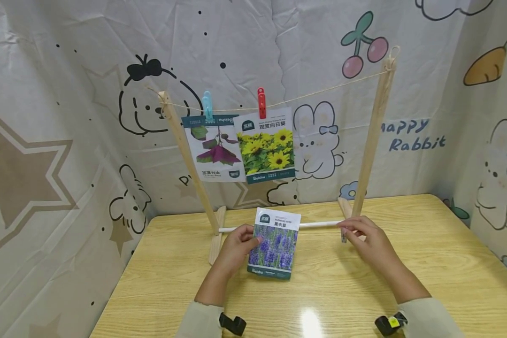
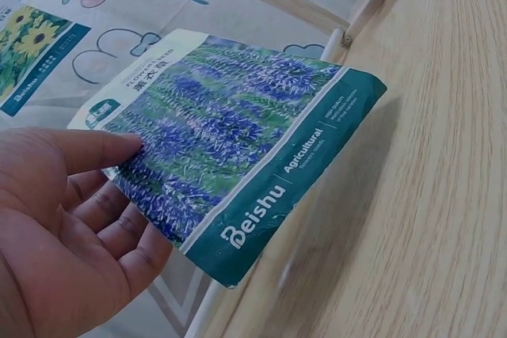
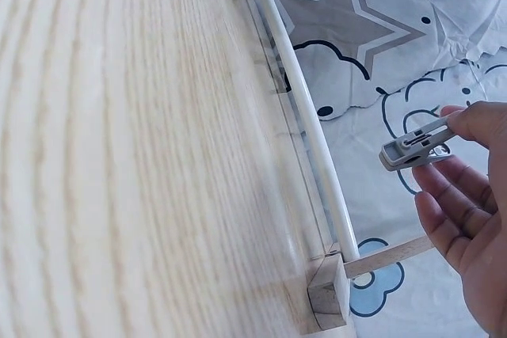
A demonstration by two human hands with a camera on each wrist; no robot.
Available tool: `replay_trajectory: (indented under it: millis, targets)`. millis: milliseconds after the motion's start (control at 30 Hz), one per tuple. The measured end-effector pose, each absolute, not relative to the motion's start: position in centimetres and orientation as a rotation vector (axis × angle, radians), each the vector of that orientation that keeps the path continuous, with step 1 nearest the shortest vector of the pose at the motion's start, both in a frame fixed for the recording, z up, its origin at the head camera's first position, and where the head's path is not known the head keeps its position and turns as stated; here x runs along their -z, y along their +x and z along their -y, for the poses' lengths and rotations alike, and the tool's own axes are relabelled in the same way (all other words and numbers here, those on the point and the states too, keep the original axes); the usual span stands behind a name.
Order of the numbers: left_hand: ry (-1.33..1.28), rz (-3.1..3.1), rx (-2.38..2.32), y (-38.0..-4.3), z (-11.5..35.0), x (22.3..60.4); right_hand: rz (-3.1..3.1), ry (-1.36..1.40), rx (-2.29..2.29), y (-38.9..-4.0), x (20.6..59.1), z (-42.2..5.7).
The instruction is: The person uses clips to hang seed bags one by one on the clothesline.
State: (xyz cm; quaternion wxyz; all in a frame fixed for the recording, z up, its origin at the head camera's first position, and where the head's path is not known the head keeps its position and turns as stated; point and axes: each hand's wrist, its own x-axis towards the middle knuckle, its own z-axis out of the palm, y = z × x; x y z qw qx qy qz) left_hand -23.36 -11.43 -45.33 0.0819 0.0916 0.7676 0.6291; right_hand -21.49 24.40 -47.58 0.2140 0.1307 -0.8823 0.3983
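Note:
My left hand (image 1: pixel 237 248) pinches a seed packet (image 1: pixel 274 244) with purple flowers by its left edge, thumb on the printed front. In the left wrist view the packet (image 2: pixel 230 132) is tilted above the table. My right hand (image 1: pixel 369 239) holds a grey clothespin (image 3: pixel 416 146) between thumb and fingers, near the foot of the right post. Behind, a string (image 1: pixel 321 91) carries two more packets: a purple-leaf packet (image 1: pixel 215 150), upside down under a light blue clothespin (image 1: pixel 207 107), and a yellow sunflower packet (image 1: pixel 266 148) under a red clothespin (image 1: pixel 261 103).
The string runs between a left wooden post (image 1: pixel 190 164) and a taller-looking right post (image 1: pixel 373 141). A white rod (image 1: pixel 318 225) joins them low down. The frame's feet stand on the wood-grain table (image 1: pixel 160 281). A printed cloth (image 1: pixel 245 42) hangs behind and at both sides.

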Motion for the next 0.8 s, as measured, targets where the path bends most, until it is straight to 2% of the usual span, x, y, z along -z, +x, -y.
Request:
replay_trajectory:
  millis: [800]
  targets:
    - [0.181, -2.292, -1.951, -23.6, 11.02, 45.06, 2.43, 0.361, -1.098, -21.64, 47.07, -24.75]
